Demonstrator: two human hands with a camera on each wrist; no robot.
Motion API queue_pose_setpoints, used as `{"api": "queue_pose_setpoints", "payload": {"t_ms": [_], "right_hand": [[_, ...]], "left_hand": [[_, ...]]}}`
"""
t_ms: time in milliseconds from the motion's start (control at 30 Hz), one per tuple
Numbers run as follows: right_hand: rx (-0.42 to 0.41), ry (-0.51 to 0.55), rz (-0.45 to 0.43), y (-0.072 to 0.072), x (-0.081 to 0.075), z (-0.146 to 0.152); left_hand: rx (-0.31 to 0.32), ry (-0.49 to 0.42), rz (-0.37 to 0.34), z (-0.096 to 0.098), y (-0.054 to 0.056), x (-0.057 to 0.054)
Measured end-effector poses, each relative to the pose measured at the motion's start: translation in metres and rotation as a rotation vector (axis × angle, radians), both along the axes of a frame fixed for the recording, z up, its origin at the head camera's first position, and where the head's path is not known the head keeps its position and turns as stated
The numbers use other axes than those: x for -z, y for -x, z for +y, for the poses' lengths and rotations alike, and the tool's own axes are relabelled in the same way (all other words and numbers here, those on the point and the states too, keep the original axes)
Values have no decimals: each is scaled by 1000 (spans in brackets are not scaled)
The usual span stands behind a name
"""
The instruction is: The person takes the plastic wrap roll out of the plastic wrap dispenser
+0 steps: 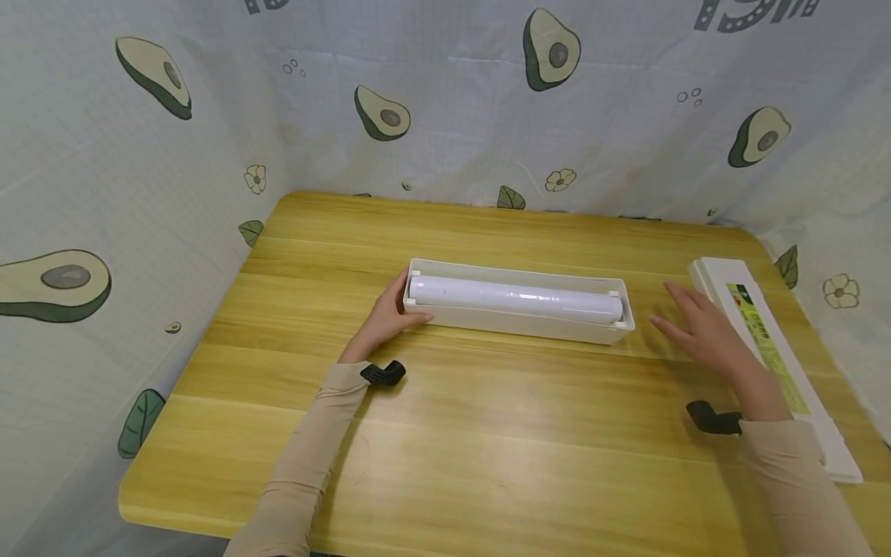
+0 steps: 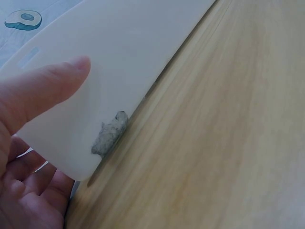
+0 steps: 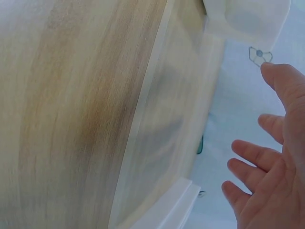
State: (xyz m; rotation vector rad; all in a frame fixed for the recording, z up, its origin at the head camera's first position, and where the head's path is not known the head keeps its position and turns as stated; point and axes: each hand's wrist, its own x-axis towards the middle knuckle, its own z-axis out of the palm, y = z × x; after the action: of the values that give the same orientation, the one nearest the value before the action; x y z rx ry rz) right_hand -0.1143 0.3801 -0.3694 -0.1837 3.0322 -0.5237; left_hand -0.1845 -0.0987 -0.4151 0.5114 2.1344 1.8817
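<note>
An open white plastic box (image 1: 518, 325) lies lengthwise in the middle of the table, with a shiny white roll of what looks like cling film (image 1: 515, 298) inside. My left hand (image 1: 386, 317) holds the box's left end, thumb on the front wall and fingers round the end. In the left wrist view, a rough grey patch (image 2: 110, 133) marks the front wall (image 2: 119, 62) near its lower edge. My right hand (image 1: 706, 333) hovers apart from the box's right end (image 3: 252, 19), fingers spread, holding nothing.
A long white lid-like piece (image 1: 780, 360) with a green and yellow label lies along the table's right side, partly behind my right arm. The wooden table (image 1: 487, 449) ends at curtains (image 1: 459, 116) printed with avocados, behind and at both sides.
</note>
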Motion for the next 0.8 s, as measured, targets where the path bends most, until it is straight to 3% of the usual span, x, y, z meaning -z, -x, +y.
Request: {"api": "queue_pose_setpoints", "payload": {"t_ms": [233,800], "right_hand": [[-2,-20,-18,0,-1,-2],[-12,5,-30,1,-5,-8]], "left_hand": [[-12,1,48,-1,12,27],[-7,0,53,-1,12,28]]}}
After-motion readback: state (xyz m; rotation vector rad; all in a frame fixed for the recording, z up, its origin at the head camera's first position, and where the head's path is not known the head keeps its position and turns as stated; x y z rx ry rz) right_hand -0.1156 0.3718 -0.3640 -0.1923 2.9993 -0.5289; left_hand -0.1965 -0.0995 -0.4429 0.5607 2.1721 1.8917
